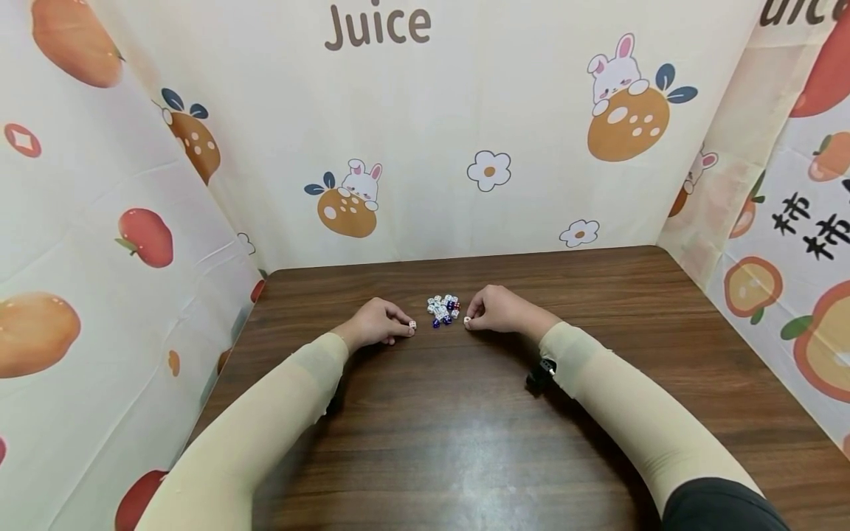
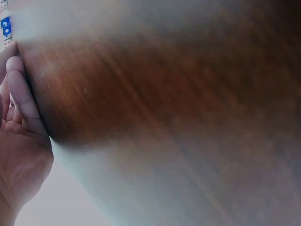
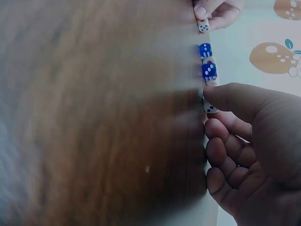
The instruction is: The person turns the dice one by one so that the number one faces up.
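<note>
Left sleeve [image 1: 265,413], pale, ran up to the wrist behind the left grip. Left hand [image 1: 377,322] had its thumb and forefinger nearly together, apart only by the white die [image 1: 412,325] pinched between the tips. A red pip showed on that die in the right wrist view.

Just right of the left grip, and between the two hands, lay a cluster of dice [image 1: 441,307]: mostly white, several blue, some red on its right side. A blue die [image 1: 436,323] sat at its near edge. Stacking within the cluster could not be told.

Just right of the cluster, a second white die [image 1: 467,320] was pinched at the tips of the right hand [image 1: 499,310], thumb and forefinger closed to its width, other fingers bent. A black device [image 1: 539,376] sat at the wrist behind the right grip, by the right sleeve [image 1: 637,405]. Brown table [image 1: 432,413] extended beneath both grips.
</note>
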The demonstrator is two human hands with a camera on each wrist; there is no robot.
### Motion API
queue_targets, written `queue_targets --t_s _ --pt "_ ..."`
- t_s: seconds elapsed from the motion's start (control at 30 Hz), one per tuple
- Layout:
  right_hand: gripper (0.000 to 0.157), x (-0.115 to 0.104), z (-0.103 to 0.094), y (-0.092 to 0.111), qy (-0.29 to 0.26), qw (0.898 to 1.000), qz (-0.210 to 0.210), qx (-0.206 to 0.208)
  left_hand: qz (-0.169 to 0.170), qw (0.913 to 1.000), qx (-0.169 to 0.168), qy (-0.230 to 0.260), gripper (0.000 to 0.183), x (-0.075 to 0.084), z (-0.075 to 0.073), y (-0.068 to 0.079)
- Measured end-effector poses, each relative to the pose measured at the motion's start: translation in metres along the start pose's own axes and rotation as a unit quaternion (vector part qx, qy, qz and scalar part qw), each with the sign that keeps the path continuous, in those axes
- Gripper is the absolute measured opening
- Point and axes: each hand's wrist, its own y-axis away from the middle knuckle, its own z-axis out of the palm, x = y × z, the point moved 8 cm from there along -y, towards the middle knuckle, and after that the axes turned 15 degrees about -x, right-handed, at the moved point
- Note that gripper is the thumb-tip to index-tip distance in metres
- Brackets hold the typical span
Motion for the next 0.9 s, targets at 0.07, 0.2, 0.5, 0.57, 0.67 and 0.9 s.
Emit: queue_targets --t_s 0.07,0.2,0.5,0.57,0.67,0.9 --pt "0.008 -0.005 0.003 0.001 0.003 1.0 -0.01 -0.004 -0.001 1.0 0.0 0.0 0.015 -0.001 0.0 -0.001" --pt "0.006 -0.017 0.009 0.0 0.01 0.999 -0.042 -0.009 -0.006 1.0 -0.001 0.001 0.015 -0.003 -0.001 -0.003" --pt "0.006 -0.042 0.025 -0.004 0.01 0.997 -0.073 -0.016 -0.009 1.0 -0.002 0.001 0.015 -0.004 -0.001 -0.004" --pt "0.005 -0.046 0.027 -0.005 0.014 0.997 -0.076 -0.016 -0.008 1.0 -0.002 0.0 0.015 -0.004 -0.001 -0.004" --pt "0.005 -0.047 0.031 -0.009 0.012 0.997 -0.073 -0.018 -0.005 1.0 -0.001 0.001 0.015 -0.003 -0.001 -0.004" --pt "0.006 -0.044 0.032 -0.008 -0.012 0.997 -0.078 -0.006 -0.001 1.0 -0.001 0.0 0.017 -0.003 -0.001 -0.004"
